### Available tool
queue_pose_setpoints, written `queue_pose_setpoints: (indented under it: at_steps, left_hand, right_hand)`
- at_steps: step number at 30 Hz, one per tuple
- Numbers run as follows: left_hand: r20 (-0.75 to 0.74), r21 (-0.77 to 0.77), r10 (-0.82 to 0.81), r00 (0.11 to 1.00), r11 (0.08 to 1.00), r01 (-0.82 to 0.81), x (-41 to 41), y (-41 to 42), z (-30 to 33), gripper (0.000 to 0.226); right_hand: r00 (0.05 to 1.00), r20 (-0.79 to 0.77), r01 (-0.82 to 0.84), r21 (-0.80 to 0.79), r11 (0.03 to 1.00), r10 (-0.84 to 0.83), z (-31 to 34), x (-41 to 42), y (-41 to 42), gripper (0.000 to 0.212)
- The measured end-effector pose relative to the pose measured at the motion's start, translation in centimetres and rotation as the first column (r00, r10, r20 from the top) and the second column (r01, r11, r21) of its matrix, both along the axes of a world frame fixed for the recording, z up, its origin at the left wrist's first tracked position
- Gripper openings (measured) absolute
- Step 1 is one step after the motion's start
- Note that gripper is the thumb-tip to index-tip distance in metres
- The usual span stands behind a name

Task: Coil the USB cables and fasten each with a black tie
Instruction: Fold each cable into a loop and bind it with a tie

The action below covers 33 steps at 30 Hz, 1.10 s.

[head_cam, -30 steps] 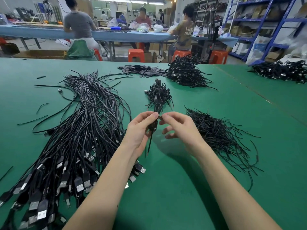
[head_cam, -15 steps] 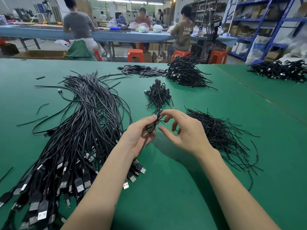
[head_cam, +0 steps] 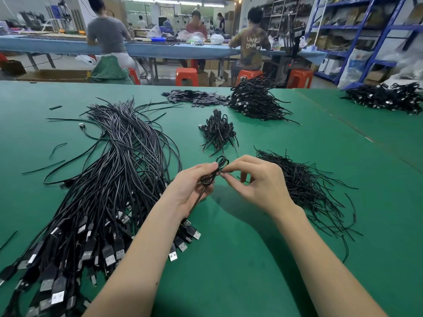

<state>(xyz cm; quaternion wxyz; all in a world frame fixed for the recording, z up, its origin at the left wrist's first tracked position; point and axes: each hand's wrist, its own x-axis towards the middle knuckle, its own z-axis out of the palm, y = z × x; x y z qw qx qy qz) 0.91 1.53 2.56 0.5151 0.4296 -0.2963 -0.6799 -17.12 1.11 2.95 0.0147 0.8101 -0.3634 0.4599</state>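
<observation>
My left hand (head_cam: pixel 191 186) grips a small coiled black USB cable (head_cam: pixel 214 172) above the green table (head_cam: pixel 240 259); the cable's tail hangs down past my palm. My right hand (head_cam: pixel 258 181) pinches the coil's top, thumb and forefinger on a thin black tie wrapped at its middle. Left of my arms lies a big bundle of loose USB cables (head_cam: pixel 109 179), plugs toward me. A heap of black ties (head_cam: pixel 304 186) lies just right of my right hand. A small pile of tied coils (head_cam: pixel 218 131) sits beyond my hands.
A larger heap of coiled cables (head_cam: pixel 254 101) and flat black pieces (head_cam: pixel 196 98) lie at the table's far edge. Another cable heap (head_cam: pixel 386 97) sits on the adjoining table at the right. People work at a blue bench behind, with orange stools (head_cam: pixel 186 75).
The coil has come down and toward me from in front of the small pile. My right hand turned and its fingers now pinch the tie at the coil's middle.
</observation>
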Motion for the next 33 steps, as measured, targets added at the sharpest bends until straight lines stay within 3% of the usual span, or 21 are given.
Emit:
queue_pose_setpoints:
  at_steps: [2,3,4,5,6,7,8,9,10,12,15,21,24,26,28,30,32,33]
  left_hand:
    - [0.047,-0.080,0.041,0.998,0.996,-0.038,-0.2,0.1,0.0,0.006]
    - [0.042,-0.115,0.063,0.997,0.992,-0.058,-0.3,0.2,0.1,0.010]
    - [0.031,-0.146,0.080,0.996,0.986,-0.075,-0.4,0.2,0.2,0.014]
    - [0.024,-0.169,0.093,0.995,0.982,-0.088,-0.5,0.2,0.3,0.018]
    - [0.020,-0.178,0.104,0.994,0.979,-0.099,-0.5,0.2,0.3,0.020]
    - [0.017,-0.173,0.114,0.993,0.979,-0.109,-0.5,0.1,0.3,0.020]
    - [0.015,-0.155,0.122,0.992,0.981,-0.118,-0.4,0.1,0.3,0.018]
    - [0.014,-0.131,0.126,0.992,0.984,-0.123,-0.3,0.0,0.2,0.013]
    - [0.014,-0.106,0.126,0.992,0.987,-0.124,-0.2,0.0,0.1,0.009]
    - [0.029,-0.061,0.106,0.994,0.993,-0.104,0.1,0.0,0.0,0.008]
    - [0.070,-0.023,0.041,0.997,0.999,-0.039,0.4,0.0,0.0,0.017]
    - [-0.025,-0.016,0.037,0.999,0.999,-0.038,0.1,-0.1,0.1,0.016]
    - [0.051,-0.025,0.032,0.998,0.999,-0.031,0.2,0.2,0.2,0.016]
    - [0.092,-0.063,0.059,0.994,0.997,-0.053,0.0,0.3,0.2,0.011]
    - [0.085,-0.119,0.120,0.989,0.987,-0.110,-0.3,0.3,0.1,0.010]
    - [0.075,-0.194,0.176,0.981,0.968,-0.159,-0.6,0.3,0.0,0.010]
    - [0.114,-0.303,0.234,0.965,0.934,-0.191,-0.8,0.3,-0.2,0.011]
    - [0.138,-0.361,0.255,0.957,0.913,-0.192,-0.8,0.3,-0.3,0.012]
  right_hand:
    - [0.964,0.259,-0.002,0.258,0.966,-0.067,-0.2,1.1,0.0,0.005]
    - [0.873,0.472,-0.143,0.491,0.859,-0.125,0.0,1.6,-0.2,0.006]
    - [0.720,0.661,-0.415,0.653,0.634,-0.209,0.2,2.3,-0.2,0.007]
    - [0.551,0.761,-0.643,0.648,0.407,-0.342,0.5,2.6,-0.1,0.009]
    - [0.482,0.767,-0.720,0.622,0.308,-0.423,0.7,2.8,-0.1,0.014]
    - [0.528,0.753,-0.693,0.649,0.314,-0.392,0.7,3.1,-0.1,0.016]
    - [0.645,0.711,-0.567,0.691,0.448,-0.280,0.5,3.1,0.0,0.011]
    - [0.774,0.614,-0.390,0.655,0.647,-0.155,0.5,2.8,0.3,0.005]
    - [0.891,0.449,-0.207,0.539,0.816,-0.071,0.4,2.2,0.3,0.015]
    - [0.990,0.138,-0.048,0.295,0.954,0.007,0.4,1.3,0.0,0.031]
    - [1.000,-0.030,0.010,0.111,0.994,-0.007,0.8,0.3,-0.3,0.023]
    - [0.999,-0.039,0.015,0.063,0.998,-0.012,0.6,-0.1,-0.2,0.012]
    - [0.999,0.027,0.028,0.081,0.996,-0.031,0.3,0.2,-0.2,0.006]
    - [0.979,0.193,0.011,0.243,0.970,-0.059,0.1,1.1,0.0,0.003]
    - [0.877,0.453,-0.137,0.556,0.820,-0.160,0.2,2.2,0.1,0.011]
    - [0.665,0.656,-0.503,0.747,0.435,-0.357,0.9,2.8,0.0,0.021]
    - [0.462,0.682,-0.810,0.585,0.045,-0.566,1.3,2.5,-0.2,0.018]
    - [0.382,0.677,-0.891,0.450,-0.057,-0.629,1.4,2.2,-0.3,0.008]
